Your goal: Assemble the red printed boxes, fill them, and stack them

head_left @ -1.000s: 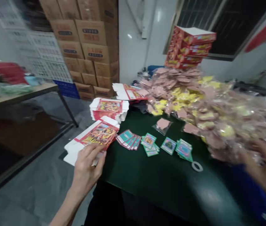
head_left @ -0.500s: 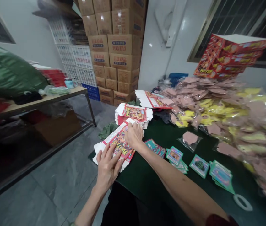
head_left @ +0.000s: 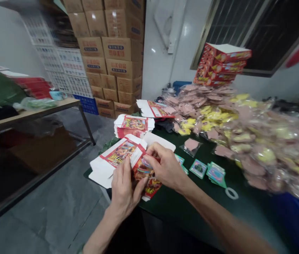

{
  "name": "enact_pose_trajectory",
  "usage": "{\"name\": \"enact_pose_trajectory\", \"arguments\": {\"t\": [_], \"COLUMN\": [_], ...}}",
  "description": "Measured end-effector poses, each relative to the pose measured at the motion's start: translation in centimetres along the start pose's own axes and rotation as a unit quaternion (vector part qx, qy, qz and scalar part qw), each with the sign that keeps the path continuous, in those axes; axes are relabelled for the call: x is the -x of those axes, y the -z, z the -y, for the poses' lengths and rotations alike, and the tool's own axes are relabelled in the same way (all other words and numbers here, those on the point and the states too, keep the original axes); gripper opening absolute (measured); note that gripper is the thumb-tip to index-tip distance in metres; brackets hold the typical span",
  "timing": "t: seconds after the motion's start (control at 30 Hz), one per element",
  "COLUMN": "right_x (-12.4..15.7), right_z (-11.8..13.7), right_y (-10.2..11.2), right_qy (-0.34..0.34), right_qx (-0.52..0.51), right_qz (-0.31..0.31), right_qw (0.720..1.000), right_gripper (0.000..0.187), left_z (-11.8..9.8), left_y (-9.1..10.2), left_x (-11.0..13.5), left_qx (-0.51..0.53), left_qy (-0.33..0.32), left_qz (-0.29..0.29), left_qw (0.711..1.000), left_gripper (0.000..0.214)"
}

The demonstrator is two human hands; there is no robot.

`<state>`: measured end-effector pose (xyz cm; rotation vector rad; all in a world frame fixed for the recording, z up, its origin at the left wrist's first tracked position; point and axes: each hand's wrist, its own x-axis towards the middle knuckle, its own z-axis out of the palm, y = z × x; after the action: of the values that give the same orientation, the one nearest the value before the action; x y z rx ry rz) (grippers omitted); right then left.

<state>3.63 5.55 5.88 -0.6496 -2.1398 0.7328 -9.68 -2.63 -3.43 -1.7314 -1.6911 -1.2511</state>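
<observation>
A flat red printed carton blank (head_left: pixel 146 173) is lifted just above the near left corner of the dark green table (head_left: pixel 181 204). My left hand (head_left: pixel 125 188) grips its lower left edge, fingers closed on it. From the right, my right hand (head_left: pixel 165 165) pinches its upper flap. Under them a pile of more flat carton blanks (head_left: pixel 112 158) hangs over the table's corner. A second pile of blanks (head_left: pixel 133 126) lies just behind.
Small picture cards (head_left: pixel 213 173) and a white ring (head_left: pixel 231 193) lie to the right of my hands. A big heap of pink and yellow bagged items (head_left: pixel 244 130) fills the table's right side, with assembled red boxes (head_left: pixel 220 65) stacked behind. Brown cartons (head_left: pixel 112 60) stand by the wall; a wooden bench (head_left: pixel 30 114) is at left.
My right hand came over from the right side to the pile. Both hands have lifted one carton blank off the pile and now hold it bent between them.
</observation>
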Motion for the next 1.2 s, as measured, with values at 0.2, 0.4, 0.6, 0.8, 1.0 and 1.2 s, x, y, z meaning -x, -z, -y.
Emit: {"name": "enact_pose_trajectory", "arguments": {"t": [0.2, 0.4, 0.6, 0.8, 1.0, 1.2], "right_x": [4.5, 8.1, 12.0, 12.7, 13.8, 13.6], "right_z": [0.7, -0.8, -5.2, -8.1, -7.9, -6.8], "right_y": [5.2, 8.0, 8.4, 5.9, 5.7, 6.6], "right_qy": [0.025, 0.159, -0.026, -0.016, 0.083, 0.108], "right_qx": [-0.022, 0.221, 0.074, -0.044, 0.075, 0.137], "right_qz": [-0.003, -0.200, -0.324, -0.299, -0.280, -0.250], "right_qw": [0.999, 0.941, 0.943, 0.953, 0.953, 0.952], "right_gripper": [0.015, 0.017, 0.023, 0.037, 0.051, 0.033], "left_z": [-6.2, -8.9, -7.0, -7.1, -7.1, -8.0], "left_y": [-1.6, -3.3, -6.4, -7.8, -6.9, -6.1], "left_x": [0.2, -1.3, -0.4, 1.7, 1.2, -1.6], "left_qx": [0.291, 0.462, 0.421, 0.421, 0.418, 0.382], "left_qy": [0.037, 0.264, 0.264, 0.219, 0.155, 0.022], "left_qz": [0.118, 0.170, 0.116, 0.137, 0.100, 0.009], "left_qw": [0.949, 0.829, 0.860, 0.870, 0.890, 0.924], "left_gripper": [0.041, 0.021, 0.022, 0.032, 0.072, 0.044]}}
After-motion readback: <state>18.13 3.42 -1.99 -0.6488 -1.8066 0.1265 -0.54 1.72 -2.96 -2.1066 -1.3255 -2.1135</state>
